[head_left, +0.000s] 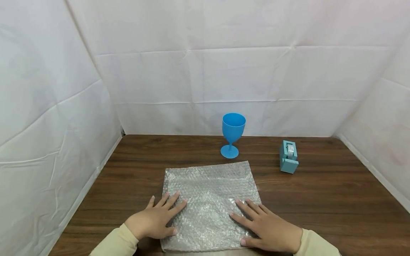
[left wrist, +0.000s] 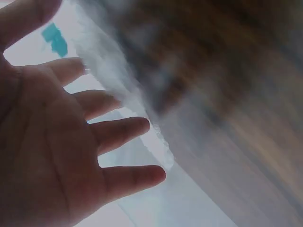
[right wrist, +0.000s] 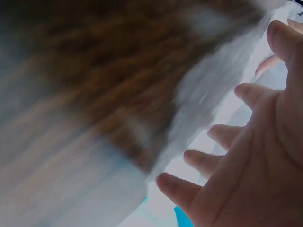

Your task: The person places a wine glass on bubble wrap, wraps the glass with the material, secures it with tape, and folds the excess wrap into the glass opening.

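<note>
Left hand point(head_left: 155, 218), right hand point(head_left: 267, 227): fingers spread wide, gripping nothing | bubble wrap point(head_left: 208, 185) beneath them, contact hard to judge from here | uneven dragging could skew it | cup point(head_left: 233, 131) beyond fingers

The left hand point(head_left: 157, 218) lies palm down, its fingers point(head_left: 171, 201) straight and fanned apart, angled forward and inward, with the thumb point(head_left: 169, 232) stretched toward the other hand. Well apart, off its thumb side, the right hand point(head_left: 270, 227) takes nearly the mirrored pose: palm down, fingers extended and separated, thumb aimed back at its partner (both wrist views look up into the bare palms). Behind each hand, a sleeved forearm slants back and outward, cuff at the wrist.
</note>
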A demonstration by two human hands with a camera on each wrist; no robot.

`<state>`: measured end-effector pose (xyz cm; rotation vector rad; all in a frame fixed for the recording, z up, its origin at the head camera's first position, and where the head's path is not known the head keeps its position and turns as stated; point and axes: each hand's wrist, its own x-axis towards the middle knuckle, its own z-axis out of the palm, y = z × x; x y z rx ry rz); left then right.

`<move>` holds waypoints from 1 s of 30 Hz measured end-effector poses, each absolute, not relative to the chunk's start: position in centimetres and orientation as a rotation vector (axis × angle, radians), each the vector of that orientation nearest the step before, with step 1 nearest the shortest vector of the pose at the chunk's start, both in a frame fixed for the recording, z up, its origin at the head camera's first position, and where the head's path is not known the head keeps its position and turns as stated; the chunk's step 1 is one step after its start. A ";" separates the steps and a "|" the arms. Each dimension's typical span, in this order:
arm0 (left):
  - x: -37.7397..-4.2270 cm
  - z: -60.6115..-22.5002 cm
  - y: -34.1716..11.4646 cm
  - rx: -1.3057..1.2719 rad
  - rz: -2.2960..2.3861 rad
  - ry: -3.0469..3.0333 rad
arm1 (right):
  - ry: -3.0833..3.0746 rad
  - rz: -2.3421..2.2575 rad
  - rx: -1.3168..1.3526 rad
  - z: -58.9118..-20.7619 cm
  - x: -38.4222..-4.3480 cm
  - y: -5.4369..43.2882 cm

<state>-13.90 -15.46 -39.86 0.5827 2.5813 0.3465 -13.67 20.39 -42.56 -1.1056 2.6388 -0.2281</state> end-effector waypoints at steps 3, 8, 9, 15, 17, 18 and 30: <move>-13.3 -39.7 -15.5 0.567 0.317 2.669 | 2.673 -0.224 -1.156 -42.5 -13.9 21.1; -11.6 -39.8 -14.9 0.756 0.187 2.932 | 2.728 -0.194 -1.230 -42.6 -14.3 22.4; -11.2 -39.8 -14.7 0.800 0.164 2.969 | 2.726 -0.189 -1.241 -42.7 -14.3 22.6; -8.3 -39.8 -13.8 0.819 0.250 2.828 | 2.684 -0.215 -1.274 -42.8 -14.9 23.5; -7.7 -40.0 -13.9 0.769 0.287 2.748 | 2.683 -0.223 -1.263 -42.7 -14.9 23.6; -7.4 -40.1 -13.9 0.740 0.294 2.721 | 2.680 -0.226 -1.254 -42.6 -14.9 23.7; -6.2 -40.2 -14.0 0.591 0.244 2.701 | 2.630 -0.234 -1.216 -42.4 -14.9 23.4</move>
